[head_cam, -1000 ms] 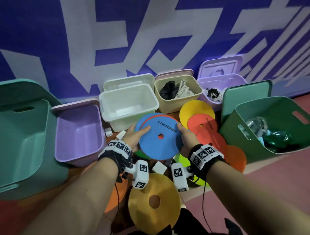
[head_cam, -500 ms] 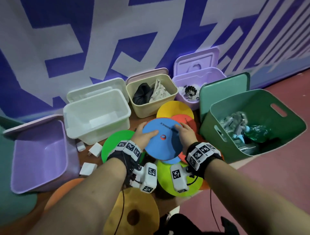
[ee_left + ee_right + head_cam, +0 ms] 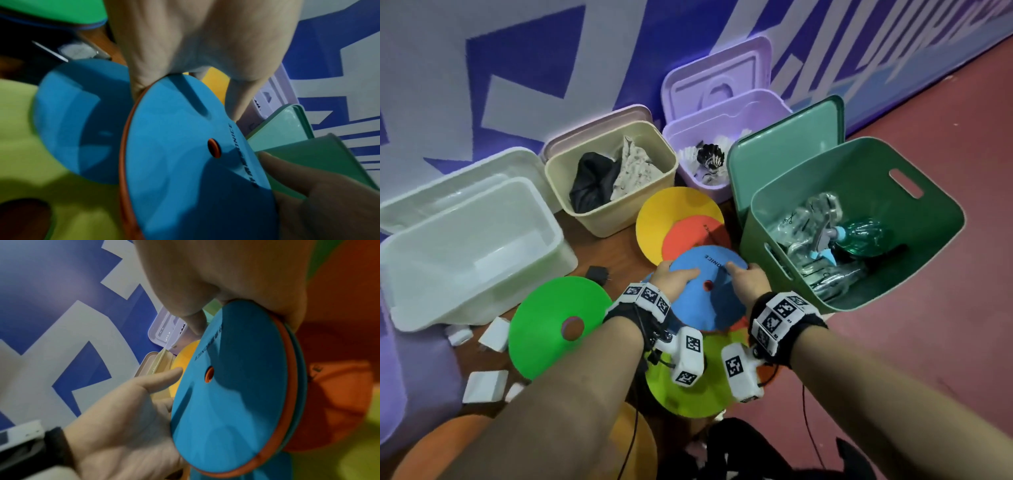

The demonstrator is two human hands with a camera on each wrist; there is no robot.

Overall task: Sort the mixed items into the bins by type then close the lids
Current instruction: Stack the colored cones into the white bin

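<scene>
Both hands hold a small stack of flat discs by its opposite rims, thumbs on top. The top disc is blue [image 3: 710, 298] with a small centre hole; an orange disc and another blue one lie under it in the right wrist view [image 3: 230, 402]. My left hand [image 3: 674, 279] grips the left rim and my right hand [image 3: 746, 277] the right rim. The stack hovers over a red-orange disc [image 3: 688, 236] and a yellow disc [image 3: 671, 209], close beside the green bin [image 3: 928, 219] of plastic bottles. In the left wrist view the stack [image 3: 185, 162] tilts above another blue disc [image 3: 82, 121].
On the floor lie a green disc [image 3: 551, 315], a lime disc [image 3: 688, 394] and an orange disc [image 3: 441, 442]. An empty white bin [image 3: 465, 240], a beige bin [image 3: 654, 192] with cloths, a lilac bin [image 3: 722, 113] with shuttlecocks and a purple bin [image 3: 414, 370] stand open. Small white blocks [image 3: 482, 387] lie left.
Both hands have carried the disc stack to the right and lower, from in front of the white bin to beside the green bin. The grip is unchanged.
</scene>
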